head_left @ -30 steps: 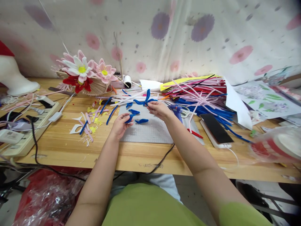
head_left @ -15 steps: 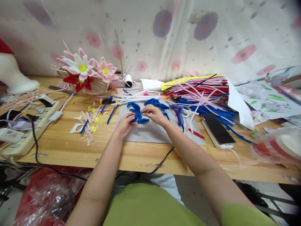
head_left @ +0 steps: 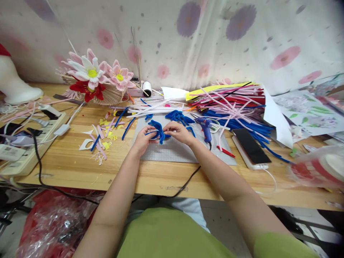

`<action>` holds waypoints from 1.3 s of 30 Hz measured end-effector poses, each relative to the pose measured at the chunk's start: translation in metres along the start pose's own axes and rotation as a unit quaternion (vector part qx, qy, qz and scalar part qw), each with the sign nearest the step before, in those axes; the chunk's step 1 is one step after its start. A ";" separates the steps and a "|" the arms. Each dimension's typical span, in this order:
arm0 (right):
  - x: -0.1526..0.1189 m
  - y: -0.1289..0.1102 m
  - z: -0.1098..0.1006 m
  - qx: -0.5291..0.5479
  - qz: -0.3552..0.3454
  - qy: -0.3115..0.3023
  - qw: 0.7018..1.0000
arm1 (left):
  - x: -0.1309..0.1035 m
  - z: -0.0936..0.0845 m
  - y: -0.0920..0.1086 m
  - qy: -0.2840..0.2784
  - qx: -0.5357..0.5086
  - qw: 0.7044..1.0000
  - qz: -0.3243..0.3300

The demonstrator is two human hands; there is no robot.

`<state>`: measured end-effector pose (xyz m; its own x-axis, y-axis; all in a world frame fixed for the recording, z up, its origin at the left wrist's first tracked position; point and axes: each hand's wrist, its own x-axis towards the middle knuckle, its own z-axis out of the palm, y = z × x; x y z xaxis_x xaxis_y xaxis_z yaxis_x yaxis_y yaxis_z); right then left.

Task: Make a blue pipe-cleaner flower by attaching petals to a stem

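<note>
Between my two hands, above the grey cutting mat [head_left: 182,153], is a blue pipe-cleaner flower [head_left: 159,132] with curved petals. My left hand [head_left: 143,139] pinches it from the left side. My right hand [head_left: 177,132] grips it from the right, thumb and forefinger pressed together; the exact point of contact is partly hidden. More blue pipe-cleaner petals [head_left: 177,116] lie on the mat just behind my right hand. A small blue piece [head_left: 148,116] rests behind my left hand. To the right lies a blue glue gun [head_left: 205,128].
Bundled pipe cleaners [head_left: 231,100] lie at the back right. A phone [head_left: 251,145] sits on a white power bank at right, near a wrapped cup [head_left: 319,166]. Offcuts [head_left: 100,138] litter the left, beside a power strip [head_left: 40,143]. Finished flowers [head_left: 92,73] stand behind.
The blue flower has turned in my fingers, its petals now pointing differently. Both hands stay in nearly the same place. The camera view has shifted slightly.
</note>
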<state>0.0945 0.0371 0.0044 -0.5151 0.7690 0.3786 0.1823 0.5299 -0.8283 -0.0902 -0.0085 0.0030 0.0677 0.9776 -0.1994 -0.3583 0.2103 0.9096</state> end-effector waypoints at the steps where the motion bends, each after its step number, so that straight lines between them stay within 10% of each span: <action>1: 0.000 0.000 0.000 0.000 0.001 0.001 1.000 | 0.000 0.000 0.000 -0.003 0.001 1.000 0.001; 17: -0.003 0.014 0.004 -0.052 -0.055 0.018 0.997 | 0.000 0.010 0.000 0.044 -0.031 0.998 -0.036; 32: 0.002 0.001 0.006 0.133 0.095 0.084 0.983 | -0.005 0.020 -0.005 -0.007 -0.089 0.996 0.021; 39: 0.017 -0.015 0.012 0.198 0.108 0.118 0.967 | 0.009 0.046 -0.015 0.141 -0.028 0.980 0.136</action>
<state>0.0728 0.0371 0.0183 -0.2871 0.9312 0.2246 -0.0948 0.2057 -0.9740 -0.0411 -0.0029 0.0043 -0.2960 0.9538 -0.0518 -0.3785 -0.0673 0.9232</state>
